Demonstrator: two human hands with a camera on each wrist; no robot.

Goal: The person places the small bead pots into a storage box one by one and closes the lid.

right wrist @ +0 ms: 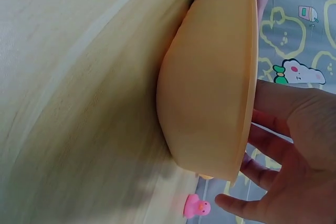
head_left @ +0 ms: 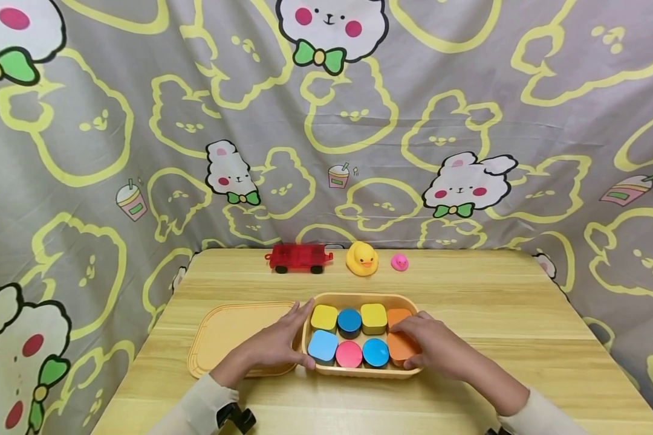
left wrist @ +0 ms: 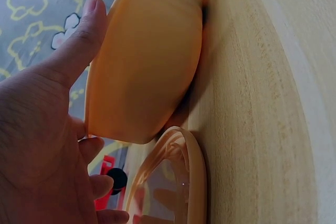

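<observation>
An orange-yellow tray [head_left: 359,297] stands on the wooden table, filled with several coloured blocks: yellow [head_left: 324,316], blue [head_left: 349,320], pink [head_left: 349,354] and orange [head_left: 396,315]. My left hand [head_left: 296,337] lies against the tray's left end, fingers straight along the rim and thumb at the front corner. In the left wrist view the thumb [left wrist: 79,40] runs straight up beside the tray's wall [left wrist: 147,61]. My right hand [head_left: 416,344] rests over the orange blocks at the right end, fingers loosely bent. The right wrist view shows that hand [right wrist: 294,145] reaching over the tray's rim [right wrist: 210,77].
The matching lid [head_left: 223,332] lies flat left of the tray, under my left wrist. At the table's back stand a red toy car [head_left: 298,258], a yellow duck [head_left: 361,258] and a small pink duck [head_left: 399,262]. A patterned cloth hangs behind.
</observation>
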